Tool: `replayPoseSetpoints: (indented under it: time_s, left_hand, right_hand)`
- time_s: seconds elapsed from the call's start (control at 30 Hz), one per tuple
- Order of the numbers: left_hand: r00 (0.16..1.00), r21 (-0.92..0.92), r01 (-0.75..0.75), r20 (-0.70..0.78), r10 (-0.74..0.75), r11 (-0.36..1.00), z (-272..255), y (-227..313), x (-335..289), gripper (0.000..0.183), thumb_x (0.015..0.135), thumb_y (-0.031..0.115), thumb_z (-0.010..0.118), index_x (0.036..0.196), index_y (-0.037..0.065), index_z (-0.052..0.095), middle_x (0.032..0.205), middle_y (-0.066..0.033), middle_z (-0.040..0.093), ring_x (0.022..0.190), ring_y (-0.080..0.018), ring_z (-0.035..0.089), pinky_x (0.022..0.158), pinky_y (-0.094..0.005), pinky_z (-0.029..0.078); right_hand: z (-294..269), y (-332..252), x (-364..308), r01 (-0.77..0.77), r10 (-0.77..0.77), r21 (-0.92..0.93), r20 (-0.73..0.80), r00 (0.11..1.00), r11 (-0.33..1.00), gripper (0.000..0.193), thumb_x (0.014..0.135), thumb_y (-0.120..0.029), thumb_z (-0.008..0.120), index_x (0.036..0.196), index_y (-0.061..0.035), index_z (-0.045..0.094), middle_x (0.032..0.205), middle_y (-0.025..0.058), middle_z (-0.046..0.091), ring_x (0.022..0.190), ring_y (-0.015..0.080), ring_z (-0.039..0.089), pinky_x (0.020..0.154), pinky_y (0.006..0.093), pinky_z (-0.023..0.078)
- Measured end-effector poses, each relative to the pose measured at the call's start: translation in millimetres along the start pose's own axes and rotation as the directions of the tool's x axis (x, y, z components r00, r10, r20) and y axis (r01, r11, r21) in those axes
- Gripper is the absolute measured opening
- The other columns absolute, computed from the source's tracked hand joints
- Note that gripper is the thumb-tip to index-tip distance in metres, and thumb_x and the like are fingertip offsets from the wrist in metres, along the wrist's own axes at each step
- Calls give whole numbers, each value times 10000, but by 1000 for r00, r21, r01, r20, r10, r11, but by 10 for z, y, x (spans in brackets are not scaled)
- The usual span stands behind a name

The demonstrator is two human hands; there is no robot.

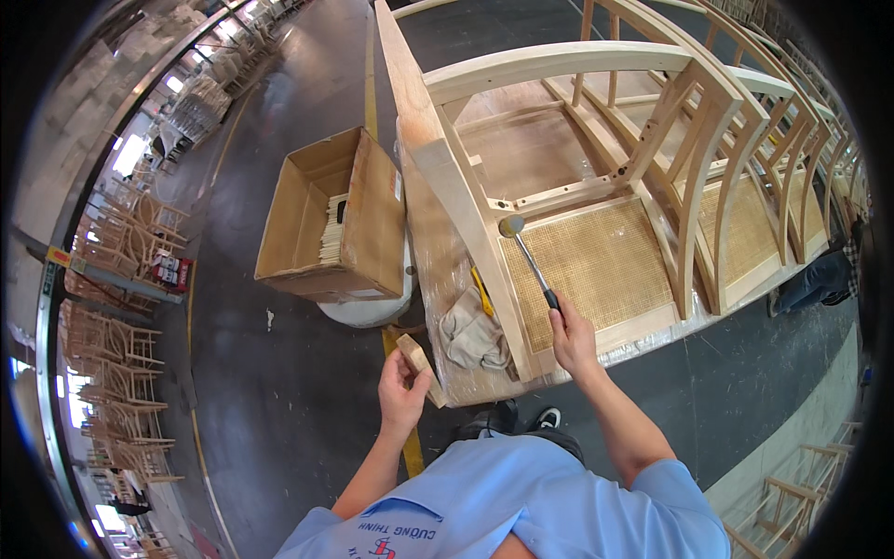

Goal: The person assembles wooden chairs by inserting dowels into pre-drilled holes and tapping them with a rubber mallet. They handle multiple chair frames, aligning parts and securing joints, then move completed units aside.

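Observation:
My right hand [575,339] is closed around the dark grip of a mallet [534,263]. The mallet has a metal shaft, and its rounded head lies over the corner of a pale wooden chair frame [466,210] with a woven cane panel [596,265]. Beyond the table's near left corner, my left hand [404,392] grips a small wooden block [424,369], fingers wrapped round its side. Between the two hands, a crumpled beige cloth [473,330] rests on the table, with a yellow-handled tool [482,290] beside it; its kind is not clear.
More chair frames [722,224] stand in a row along the film-wrapped table [438,252]. An open cardboard box [372,224] with thin wooden pieces sits on a pale round support [368,312] at left. A person [815,279] is at the far right. Stacked chairs [121,335] line the left side.

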State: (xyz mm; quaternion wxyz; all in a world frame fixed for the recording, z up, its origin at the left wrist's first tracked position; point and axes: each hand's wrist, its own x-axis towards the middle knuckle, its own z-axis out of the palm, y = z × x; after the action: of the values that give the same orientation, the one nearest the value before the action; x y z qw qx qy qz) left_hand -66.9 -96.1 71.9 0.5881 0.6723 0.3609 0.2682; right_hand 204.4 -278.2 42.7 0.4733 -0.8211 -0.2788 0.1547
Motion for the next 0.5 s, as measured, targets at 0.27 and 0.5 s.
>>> replayPoseSetpoints:
  time_s: [0.27,0.5]
  left_hand:
    - [994,34,-28,107,24,999,-97,-139,765,529,948,-5,653,1444,-38,471,1267,-108,654,1119,-163,657,957,-307,523]
    - [983,413,-5,167,-70,911,502,-352,1851,522,881,330,733,1300,34,635,1122,-213,730,1094,-327,695,952,-379,531]
  right_hand:
    - [309,94,313,25,-28,-140,-18,999,990,353,1037,-204,557,1382,-133,585,831,214,665,752,416,663,680,514,501]
    - [207,5,253,-183,183,-56,12,983,982,361,1039,-239,559,1378,-123,601,806,204,661,727,379,666,676,449,515]
